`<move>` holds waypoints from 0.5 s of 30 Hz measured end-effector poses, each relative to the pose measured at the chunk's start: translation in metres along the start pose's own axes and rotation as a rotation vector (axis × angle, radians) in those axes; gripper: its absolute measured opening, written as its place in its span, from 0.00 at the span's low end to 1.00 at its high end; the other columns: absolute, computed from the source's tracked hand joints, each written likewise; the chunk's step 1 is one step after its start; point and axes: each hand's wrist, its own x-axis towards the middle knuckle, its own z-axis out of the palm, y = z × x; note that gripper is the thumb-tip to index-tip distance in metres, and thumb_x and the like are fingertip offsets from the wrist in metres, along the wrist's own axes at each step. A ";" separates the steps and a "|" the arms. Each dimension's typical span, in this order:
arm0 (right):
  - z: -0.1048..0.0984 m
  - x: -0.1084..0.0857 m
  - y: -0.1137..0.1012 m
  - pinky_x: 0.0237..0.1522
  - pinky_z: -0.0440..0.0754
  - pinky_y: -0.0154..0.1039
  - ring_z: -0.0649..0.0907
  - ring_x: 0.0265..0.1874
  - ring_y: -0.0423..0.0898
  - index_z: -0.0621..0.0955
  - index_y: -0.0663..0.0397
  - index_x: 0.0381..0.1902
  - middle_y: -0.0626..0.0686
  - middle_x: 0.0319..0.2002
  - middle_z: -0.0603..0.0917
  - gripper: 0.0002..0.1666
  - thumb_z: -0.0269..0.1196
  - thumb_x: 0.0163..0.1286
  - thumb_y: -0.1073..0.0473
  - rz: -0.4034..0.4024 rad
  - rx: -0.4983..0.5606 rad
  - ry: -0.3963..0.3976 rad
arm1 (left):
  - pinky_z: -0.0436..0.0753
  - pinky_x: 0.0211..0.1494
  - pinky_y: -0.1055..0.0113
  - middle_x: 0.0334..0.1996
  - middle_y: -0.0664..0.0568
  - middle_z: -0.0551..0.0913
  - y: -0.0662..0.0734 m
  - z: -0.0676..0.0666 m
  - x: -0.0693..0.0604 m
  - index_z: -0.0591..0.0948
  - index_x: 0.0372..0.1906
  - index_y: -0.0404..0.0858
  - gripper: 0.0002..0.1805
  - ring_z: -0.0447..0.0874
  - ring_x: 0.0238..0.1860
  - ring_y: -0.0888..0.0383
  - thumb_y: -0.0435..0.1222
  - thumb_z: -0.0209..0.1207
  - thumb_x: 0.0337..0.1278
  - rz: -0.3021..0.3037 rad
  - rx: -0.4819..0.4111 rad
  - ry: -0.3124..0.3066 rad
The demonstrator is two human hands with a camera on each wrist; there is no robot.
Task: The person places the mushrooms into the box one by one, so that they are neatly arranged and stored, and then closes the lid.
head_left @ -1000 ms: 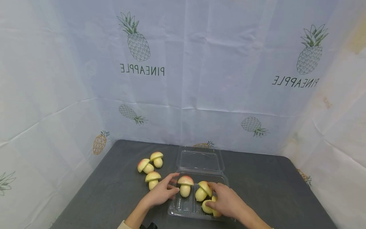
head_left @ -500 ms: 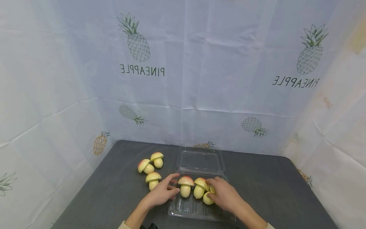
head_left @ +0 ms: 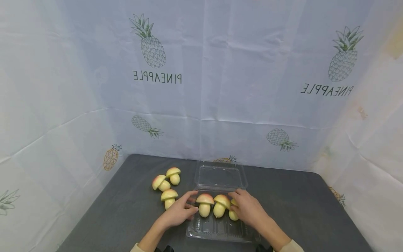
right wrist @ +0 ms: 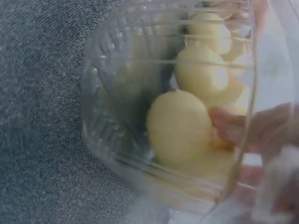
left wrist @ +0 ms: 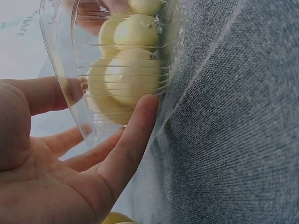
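Observation:
A clear plastic clamshell box (head_left: 217, 239) lies on the dark table with its lid folded back. Inside, a row of yellow mushrooms with reddish caps stands along the back: the left mushroom (head_left: 204, 209), the middle mushroom (head_left: 219, 209) and the right mushroom (head_left: 233, 214). My right hand (head_left: 249, 208) holds the right mushroom, whose cap is partly hidden behind the fingers; in the right wrist view its thumb (right wrist: 226, 125) presses on that mushroom (right wrist: 179, 127). At the box's left side rests my left hand (head_left: 176, 211), fingers spread; a fingertip (left wrist: 148, 105) is against the outer wall.
Left of the box lie loose mushrooms: a back one (head_left: 174, 176), a tilted one (head_left: 160, 183) and a nearer one (head_left: 169, 198) by the left hand. The lid (head_left: 220, 176) reaches toward the pineapple-print curtain (head_left: 233, 87), which surrounds the table (head_left: 292, 206).
The right hand has pushed the middle mushroom upright beside the left one, then moved the right mushroom back and into line with them. The left hand has stayed in place.

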 end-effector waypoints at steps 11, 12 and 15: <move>-0.015 -0.011 0.004 0.39 0.85 0.44 0.83 0.45 0.50 0.85 0.55 0.53 0.48 0.46 0.83 0.24 0.76 0.60 0.57 -0.031 0.006 0.035 | 0.87 0.43 0.55 0.64 0.35 0.70 0.000 0.001 0.000 0.61 0.78 0.37 0.35 0.82 0.53 0.47 0.38 0.60 0.72 -0.001 0.006 0.006; -0.015 -0.013 0.005 0.40 0.85 0.45 0.83 0.45 0.49 0.85 0.54 0.53 0.48 0.46 0.83 0.23 0.76 0.60 0.57 -0.017 0.019 0.036 | 0.87 0.42 0.55 0.63 0.34 0.71 0.000 0.001 0.000 0.61 0.78 0.36 0.35 0.82 0.52 0.47 0.37 0.60 0.72 0.004 0.007 0.008; -0.020 -0.015 0.007 0.40 0.85 0.45 0.82 0.46 0.49 0.85 0.51 0.53 0.47 0.47 0.83 0.22 0.76 0.61 0.56 0.036 0.074 0.043 | 0.87 0.41 0.55 0.63 0.34 0.71 0.000 0.001 0.001 0.61 0.77 0.35 0.35 0.82 0.52 0.46 0.37 0.60 0.72 0.021 0.015 0.016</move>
